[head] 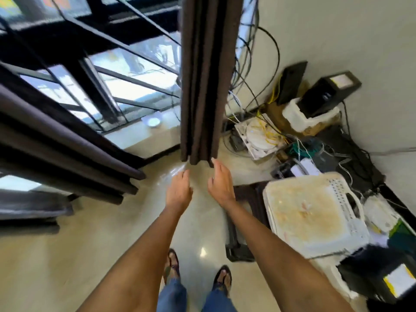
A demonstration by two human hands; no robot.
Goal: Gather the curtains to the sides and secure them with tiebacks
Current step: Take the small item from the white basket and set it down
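A dark brown curtain [202,82] hangs in a narrow gathered bunch straight ahead, its hem just above the floor. My left hand [179,191] reaches toward the hem's left side, fingers loosely apart and holding nothing. My right hand [220,181] is stretched flat, its fingertips touching or nearly touching the hem's right corner. A second dark curtain [67,140] hangs in folds at the left, along the window [126,86]. No tieback is visible.
Right of the curtain, tangled cables [252,64], a white open junction box [258,136], black devices [324,95] and a white plastic crate [313,212] crowd the corner. A low black stand [238,248] sits near my feet. Glossy beige floor [67,255] spreads to the left.
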